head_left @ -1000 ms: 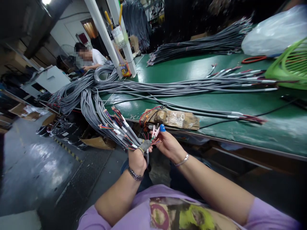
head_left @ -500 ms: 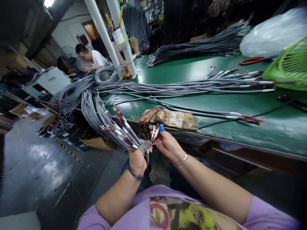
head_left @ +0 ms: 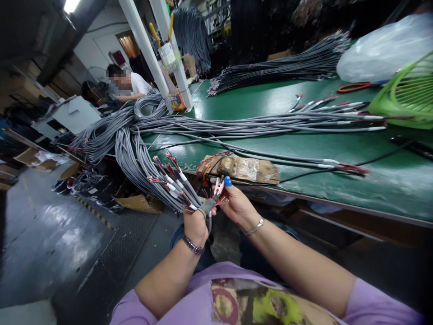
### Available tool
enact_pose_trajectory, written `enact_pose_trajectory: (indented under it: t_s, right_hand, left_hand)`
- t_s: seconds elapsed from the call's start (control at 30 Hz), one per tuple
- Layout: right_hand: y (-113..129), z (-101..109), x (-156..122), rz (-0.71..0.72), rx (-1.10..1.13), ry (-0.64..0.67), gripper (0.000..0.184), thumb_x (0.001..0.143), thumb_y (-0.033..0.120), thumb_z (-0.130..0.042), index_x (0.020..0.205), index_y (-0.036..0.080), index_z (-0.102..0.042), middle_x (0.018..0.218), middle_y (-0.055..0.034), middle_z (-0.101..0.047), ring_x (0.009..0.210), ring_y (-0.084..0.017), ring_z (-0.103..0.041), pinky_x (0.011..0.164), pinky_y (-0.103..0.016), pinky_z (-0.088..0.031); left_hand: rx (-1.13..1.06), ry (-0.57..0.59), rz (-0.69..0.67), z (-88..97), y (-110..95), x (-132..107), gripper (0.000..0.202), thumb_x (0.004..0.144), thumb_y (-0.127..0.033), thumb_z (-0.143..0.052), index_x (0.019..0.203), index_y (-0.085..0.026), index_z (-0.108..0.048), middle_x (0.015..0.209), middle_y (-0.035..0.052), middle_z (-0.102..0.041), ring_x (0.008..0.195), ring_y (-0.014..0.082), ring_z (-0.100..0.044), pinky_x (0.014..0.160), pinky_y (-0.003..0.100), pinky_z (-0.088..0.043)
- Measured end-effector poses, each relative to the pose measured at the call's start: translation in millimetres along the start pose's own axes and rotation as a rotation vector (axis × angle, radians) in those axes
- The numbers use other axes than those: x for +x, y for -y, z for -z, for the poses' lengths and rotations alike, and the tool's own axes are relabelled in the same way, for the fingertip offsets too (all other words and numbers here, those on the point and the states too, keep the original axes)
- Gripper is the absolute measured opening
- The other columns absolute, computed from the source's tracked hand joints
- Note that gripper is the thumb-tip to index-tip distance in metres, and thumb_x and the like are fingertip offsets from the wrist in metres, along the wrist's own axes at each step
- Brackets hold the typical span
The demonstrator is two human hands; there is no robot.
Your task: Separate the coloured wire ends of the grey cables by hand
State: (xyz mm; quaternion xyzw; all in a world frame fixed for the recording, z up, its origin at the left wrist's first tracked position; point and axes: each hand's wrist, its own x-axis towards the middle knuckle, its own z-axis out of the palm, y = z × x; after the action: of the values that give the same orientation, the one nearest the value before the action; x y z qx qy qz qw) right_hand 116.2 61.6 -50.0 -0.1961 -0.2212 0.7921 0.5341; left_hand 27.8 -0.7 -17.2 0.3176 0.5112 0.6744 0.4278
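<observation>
My left hand (head_left: 196, 223), a grey cover on its thumb, is closed around a bundle of grey cables (head_left: 184, 187). White sleeves and bare coloured wires show at several cable ends above it. Thin stripped wires (head_left: 221, 201) stick out past the thumb toward my right hand (head_left: 238, 205). That hand has blue tape round its thumb tip and pinches a small pale pink clip-like piece (head_left: 218, 186) against the wires. Its other fingers are partly hidden. Just beyond lies a worn wooden block (head_left: 257, 169) with a dark lump and cords attached, at the bench edge.
Long grey cables (head_left: 257, 126) stretch across the green bench (head_left: 270, 97). Behind lie dark cables (head_left: 277, 70), a clear plastic bag (head_left: 382, 47) and a green basket (head_left: 406, 97). White posts (head_left: 144, 45) rise at left. A co-worker (head_left: 137, 85) sits beyond.
The cable ends above my left hand have shifted slightly up and to the right. My left hand has moved a little rightward; my right hand stays almost still at the clip-like piece.
</observation>
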Motion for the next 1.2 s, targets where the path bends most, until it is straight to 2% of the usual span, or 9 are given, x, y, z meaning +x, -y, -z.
enact_pose_trajectory:
  t_s: [0.33,0.7,0.9,1.07,1.2]
  right_hand:
    - [0,-2,0,0.007,0.016,-0.018,0.045,0.070,0.060,-0.068,0.084,0.017,-0.069,0.063,-0.0027,-0.066,0.055,-0.014,-0.054,0.053,-0.029,-0.044]
    - [2,-6,-4,-0.004,-0.045,-0.013,0.046,0.070,0.063,-0.065,0.077,0.018,-0.066,0.059,-0.0022,-0.062,0.053,-0.015,-0.054,0.051,-0.029,-0.043]
    - [3,-7,-4,-0.028,-0.005,-0.014,0.046,0.071,0.063,-0.065,0.082,0.018,-0.066,0.063,-0.0021,-0.063,0.055,-0.014,-0.054,0.052,-0.029,-0.044]
    - [8,-3,-12,-0.103,0.034,0.024,0.045,0.074,0.064,-0.060,0.083,0.021,-0.066,0.074,-0.0026,-0.067,0.062,-0.014,-0.058,0.058,-0.029,-0.049]
    - [17,6,-26,-0.272,-0.103,0.127,0.044,0.072,0.061,-0.065,0.080,0.018,-0.067,0.078,-0.0048,-0.068,0.063,-0.013,-0.060,0.062,-0.028,-0.050]
  left_hand:
    - [-0.009,-0.022,0.011,-1.2,2,4,0.019,0.061,-0.022,-0.074,0.050,-0.015,-0.061,0.044,-0.0005,-0.058,0.045,0.0110,-0.055,0.052,0.024,-0.045]
    - [0.069,0.022,-0.008,2.3,6,0,0.022,0.064,-0.024,-0.073,0.048,-0.015,-0.060,0.046,-0.0005,-0.058,0.046,0.0104,-0.054,0.052,0.023,-0.042]
    - [0.056,0.041,-0.023,3.2,5,0,0.023,0.065,-0.024,-0.073,0.048,-0.016,-0.060,0.044,-0.0011,-0.056,0.047,0.0116,-0.056,0.052,0.024,-0.043]
    - [0.041,0.033,-0.018,4.3,0,-4,0.022,0.063,-0.026,-0.074,0.049,-0.016,-0.060,0.046,-0.0005,-0.058,0.047,0.0120,-0.057,0.053,0.024,-0.045]
    - [0.054,0.030,-0.023,8.5,1,-8,0.024,0.064,-0.027,-0.074,0.048,-0.016,-0.059,0.047,-0.0005,-0.059,0.049,0.0123,-0.058,0.054,0.025,-0.046]
